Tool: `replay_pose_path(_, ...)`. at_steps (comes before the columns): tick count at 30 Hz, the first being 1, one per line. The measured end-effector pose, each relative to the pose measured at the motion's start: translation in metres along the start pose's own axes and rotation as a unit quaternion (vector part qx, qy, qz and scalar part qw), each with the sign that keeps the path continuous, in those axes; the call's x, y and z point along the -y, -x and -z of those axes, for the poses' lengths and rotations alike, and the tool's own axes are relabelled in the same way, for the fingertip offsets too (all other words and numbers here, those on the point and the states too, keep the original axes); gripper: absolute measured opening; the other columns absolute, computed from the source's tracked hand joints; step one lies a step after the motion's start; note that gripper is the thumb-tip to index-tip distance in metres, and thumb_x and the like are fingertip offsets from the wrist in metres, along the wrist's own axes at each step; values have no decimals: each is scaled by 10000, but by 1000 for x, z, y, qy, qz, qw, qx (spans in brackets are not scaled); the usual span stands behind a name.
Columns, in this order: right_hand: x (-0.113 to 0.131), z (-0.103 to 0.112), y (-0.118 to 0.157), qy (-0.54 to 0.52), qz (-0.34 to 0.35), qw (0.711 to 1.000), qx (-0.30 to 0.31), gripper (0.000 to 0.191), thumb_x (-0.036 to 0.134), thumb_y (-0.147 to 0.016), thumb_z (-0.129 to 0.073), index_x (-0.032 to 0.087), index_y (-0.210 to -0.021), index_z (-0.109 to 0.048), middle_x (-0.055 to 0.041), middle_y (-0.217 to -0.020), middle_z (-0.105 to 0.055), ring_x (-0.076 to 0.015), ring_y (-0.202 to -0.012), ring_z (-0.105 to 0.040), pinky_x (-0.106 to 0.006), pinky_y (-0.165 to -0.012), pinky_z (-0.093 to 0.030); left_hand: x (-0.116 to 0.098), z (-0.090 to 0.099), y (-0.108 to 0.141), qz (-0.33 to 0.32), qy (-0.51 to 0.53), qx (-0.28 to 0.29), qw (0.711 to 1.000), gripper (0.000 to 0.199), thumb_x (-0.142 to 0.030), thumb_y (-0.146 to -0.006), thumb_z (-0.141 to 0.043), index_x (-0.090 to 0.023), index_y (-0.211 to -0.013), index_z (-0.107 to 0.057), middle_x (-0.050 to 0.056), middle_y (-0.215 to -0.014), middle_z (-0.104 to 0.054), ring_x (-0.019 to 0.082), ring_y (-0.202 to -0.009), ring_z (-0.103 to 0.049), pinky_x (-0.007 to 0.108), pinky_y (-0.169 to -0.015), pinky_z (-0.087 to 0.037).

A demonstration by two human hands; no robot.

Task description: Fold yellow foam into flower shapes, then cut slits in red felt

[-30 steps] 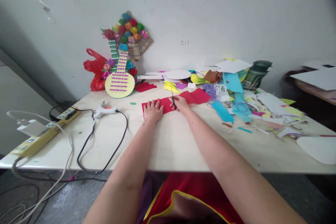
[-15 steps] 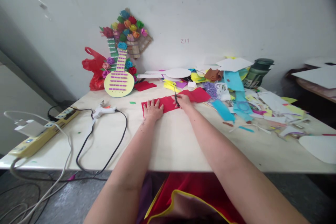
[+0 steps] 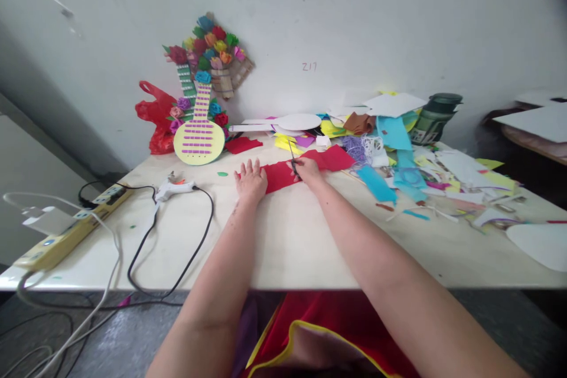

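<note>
A long strip of red crepe paper (image 3: 281,177) lies across the table in front of me. My left hand (image 3: 251,180) rests flat on its left end, fingers spread. Closed around the handles of a pair of scissors (image 3: 292,155) is my right hand (image 3: 308,171), lying over the middle of the strip. The blades point up and away from me, toward a bit of yellow paper (image 3: 287,143). The scissors' handles are mostly hidden by my fingers. To the right of my right hand the red strip continues toward a tangle of purple yarn (image 3: 355,149).
A white glue gun (image 3: 175,189) with a looping black cord and a yellow power strip (image 3: 66,230) occupy the left side. A paper lute-like craft (image 3: 199,143) leans before paper flowers (image 3: 212,47). Paper scraps (image 3: 460,171) cover the right, near a green bottle (image 3: 433,121).
My left hand has slid slightly left along the red paper, covering its left end. My right hand, still holding the scissors, has hardly moved. The whole view has shifted slightly.
</note>
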State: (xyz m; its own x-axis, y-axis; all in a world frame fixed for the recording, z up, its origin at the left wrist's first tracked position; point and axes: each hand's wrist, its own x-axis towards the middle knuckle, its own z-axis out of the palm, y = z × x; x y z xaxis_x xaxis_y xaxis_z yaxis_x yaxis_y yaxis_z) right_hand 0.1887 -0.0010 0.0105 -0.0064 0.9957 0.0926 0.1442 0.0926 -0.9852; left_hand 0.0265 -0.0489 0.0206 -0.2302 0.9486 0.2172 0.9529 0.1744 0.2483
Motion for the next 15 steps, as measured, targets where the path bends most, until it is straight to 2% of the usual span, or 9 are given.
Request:
replay_pose_path(3,0,1,-1,3,18,1000,-5,241,267,-730,-627,125,-924,-619,39,-486,-559,-78,-327,-491,-182,-357,-431,8,7,-3,64,-2,-49,997,536,-340,-820,-308,-193,-1329,-383,79,-1372,-404,263,-1274,-298,457,-1047,-193)
replay_pose_path(6,3,-1,1,-8,35,999,-3,251,269,-723,-630,124,-928,-618,35,-513,-571,-76,-339,-493,-178,-354,-427,16,14,-4,142,-10,-62,988,494,-403,-767,-397,-140,-1159,-543,149,-1203,-532,302,-1158,-400,437,-945,-314)
replay_pose_path(10,7,-5,5,-6,43,999,14,254,269,-733,-617,127,-943,-618,18,-568,-605,-69,-370,-511,-163,-371,-427,21,20,-2,197,-12,-52,979,523,-498,-736,-418,-131,-1080,-562,180,-1178,-526,326,-1141,-389,450,-913,-311)
replay_pose_path(15,10,-6,8,86,41,995,14,253,300,-750,-603,167,-962,-638,9,-618,-639,-70,-361,-514,-172,-389,-425,23,22,-1,202,-4,-38,979,610,-561,-732,-403,-102,-1115,-527,221,-1203,-484,364,-1175,-346,485,-924,-281)
